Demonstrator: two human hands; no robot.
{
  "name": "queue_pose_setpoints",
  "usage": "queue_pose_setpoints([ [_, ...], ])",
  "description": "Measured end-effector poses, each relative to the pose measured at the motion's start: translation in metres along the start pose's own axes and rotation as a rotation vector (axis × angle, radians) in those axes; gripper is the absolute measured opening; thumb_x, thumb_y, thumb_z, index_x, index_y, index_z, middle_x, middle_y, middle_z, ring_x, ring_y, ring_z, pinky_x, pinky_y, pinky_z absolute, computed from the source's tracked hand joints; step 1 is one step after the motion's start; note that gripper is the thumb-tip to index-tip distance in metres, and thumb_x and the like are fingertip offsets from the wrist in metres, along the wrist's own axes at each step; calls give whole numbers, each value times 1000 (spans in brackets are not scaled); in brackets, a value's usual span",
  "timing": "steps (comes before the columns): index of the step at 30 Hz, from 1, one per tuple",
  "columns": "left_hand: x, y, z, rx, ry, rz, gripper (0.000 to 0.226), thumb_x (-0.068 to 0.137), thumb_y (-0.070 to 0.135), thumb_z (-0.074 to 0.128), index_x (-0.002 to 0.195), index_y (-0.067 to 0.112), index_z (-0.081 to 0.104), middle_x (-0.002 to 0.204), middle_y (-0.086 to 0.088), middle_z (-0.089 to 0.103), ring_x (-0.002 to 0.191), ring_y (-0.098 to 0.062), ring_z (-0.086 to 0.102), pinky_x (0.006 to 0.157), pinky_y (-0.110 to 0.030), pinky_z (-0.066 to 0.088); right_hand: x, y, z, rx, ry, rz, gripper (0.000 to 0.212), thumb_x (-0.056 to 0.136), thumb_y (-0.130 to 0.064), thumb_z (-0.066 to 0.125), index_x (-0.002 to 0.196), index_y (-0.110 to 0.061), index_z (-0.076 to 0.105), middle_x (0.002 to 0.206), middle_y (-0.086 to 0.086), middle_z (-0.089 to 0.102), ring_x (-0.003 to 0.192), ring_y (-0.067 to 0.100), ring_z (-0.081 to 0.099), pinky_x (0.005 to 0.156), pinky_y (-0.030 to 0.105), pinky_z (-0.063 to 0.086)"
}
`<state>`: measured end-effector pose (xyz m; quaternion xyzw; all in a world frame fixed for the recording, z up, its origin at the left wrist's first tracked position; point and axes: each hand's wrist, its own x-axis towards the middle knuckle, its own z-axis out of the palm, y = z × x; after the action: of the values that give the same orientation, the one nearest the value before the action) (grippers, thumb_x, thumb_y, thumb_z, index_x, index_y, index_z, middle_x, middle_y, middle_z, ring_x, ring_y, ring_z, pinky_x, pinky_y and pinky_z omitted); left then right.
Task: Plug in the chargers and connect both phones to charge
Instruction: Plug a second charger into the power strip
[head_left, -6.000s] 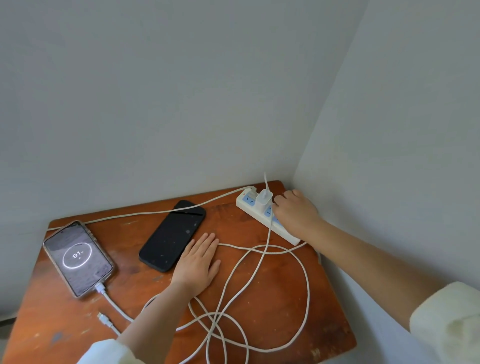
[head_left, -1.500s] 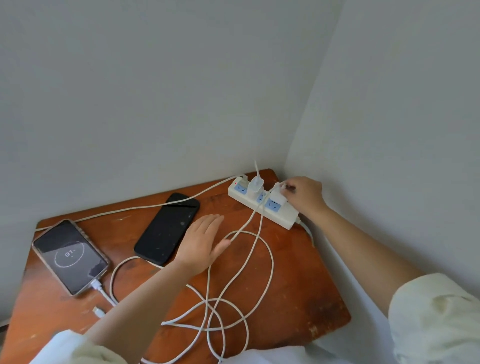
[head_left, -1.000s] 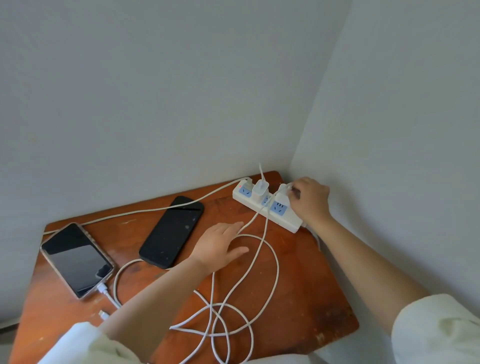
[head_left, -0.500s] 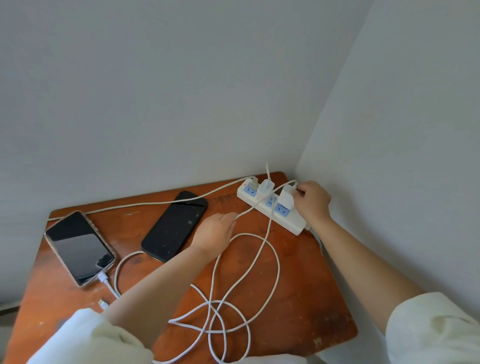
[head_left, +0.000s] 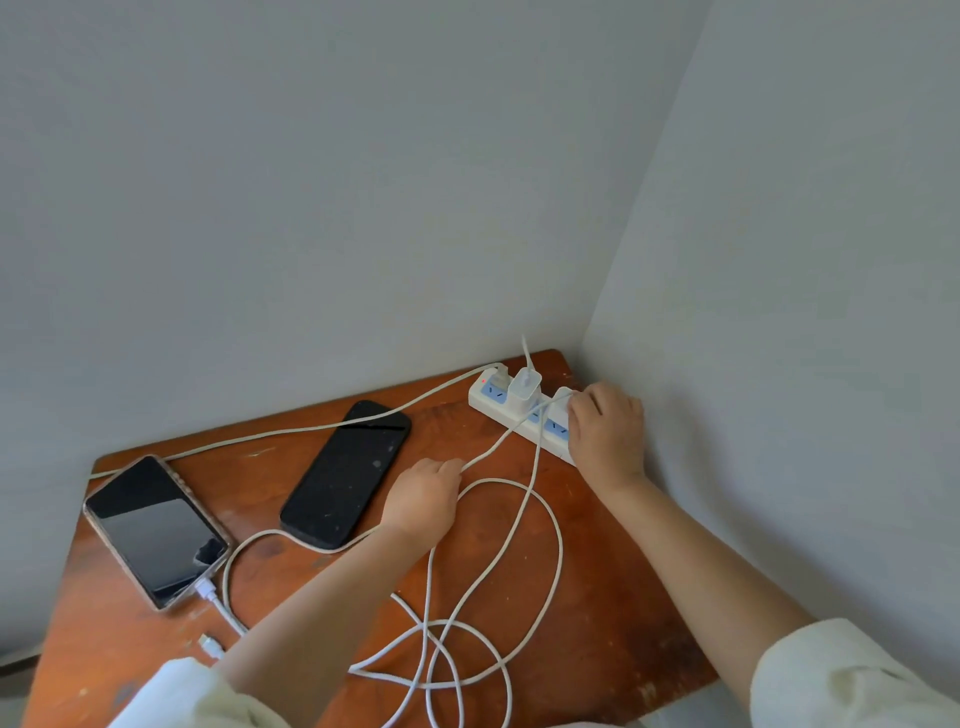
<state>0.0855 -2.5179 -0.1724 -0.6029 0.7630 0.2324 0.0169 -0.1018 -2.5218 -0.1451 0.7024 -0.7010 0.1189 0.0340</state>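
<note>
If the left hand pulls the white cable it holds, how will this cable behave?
Probably floppy: the white cable lies in loose crossing loops on the wooden table. The loops may tangle or drag rather than follow neatly. A hard pull by the left hand might tug the charger in the power strip.

A white power strip (head_left: 519, 415) lay upper right, holding two white chargers (head_left: 524, 388). Two dark-screened phones lay flat at left: the cased phone (head_left: 154, 529) cabled, the black phone (head_left: 347, 473) unconnected.
</note>
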Motion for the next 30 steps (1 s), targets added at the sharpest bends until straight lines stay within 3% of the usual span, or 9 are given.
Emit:
queue_pose_setpoints([
  [3,1,1,-1,0,5,0,38,98,14,40,136,16,40,131,-10,54,118,-22,52,95,-28,47,-6,-2,6,-48,-102,49,58,37,-12,94,88,-4,68,78,20,69,68,33,68,56,37,54],
  [7,2,0,-1,0,11,3,36,98,14,41,133,16,43,127,-10,55,114,-22,54,92,-27,48,-10,-17,12,-32,-85,126,61,46,-11,90,101,-2,65,103,24,68,95,40,65,76,49,53],
  [9,2,1,0,9,12,10,34,98,16,39,132,15,45,126,-10,55,113,-22,54,92,-28,48,-10,-27,14,-16,-96,169,65,65,-9,80,122,-1,50,132,27,49,124,42,45,100,51,39],
  [11,3,0,2,10,16,7,34,99,18,37,132,14,45,129,-10,54,116,-21,52,95,-28,46,-9,-32,18,12,-178,208,66,86,-8,59,140,-1,21,151,24,15,140,37,10,115,44,12],
  [14,7,-2,4,15,27,11,39,101,25,32,138,15,38,146,-5,41,136,-20,35,112,-31,29,-10,-32,19,61,-192,269,68,92,-8,50,143,-5,6,154,21,-2,141,34,-6,116,42,3],
  [18,9,-5,9,152,-28,23,49,101,34,24,146,17,15,158,-3,8,146,-18,0,119,-34,5,-8,-24,14,62,-215,253,70,93,-9,48,144,-6,0,153,23,-3,141,35,-4,116,42,3],
  [23,4,-14,18,213,-98,-34,53,101,37,20,147,16,4,158,-4,-2,146,-19,-6,118,-34,0,-7,-24,20,21,-214,241,67,94,-12,49,144,-7,4,154,22,4,141,35,1,116,43,2],
  [30,3,-22,25,178,-76,-26,54,100,38,18,147,17,2,158,-2,-4,145,-17,-8,117,-32,-5,-11,-32,24,8,-209,234,68,94,-9,48,144,-6,2,153,23,1,141,36,-2,115,41,3],
])
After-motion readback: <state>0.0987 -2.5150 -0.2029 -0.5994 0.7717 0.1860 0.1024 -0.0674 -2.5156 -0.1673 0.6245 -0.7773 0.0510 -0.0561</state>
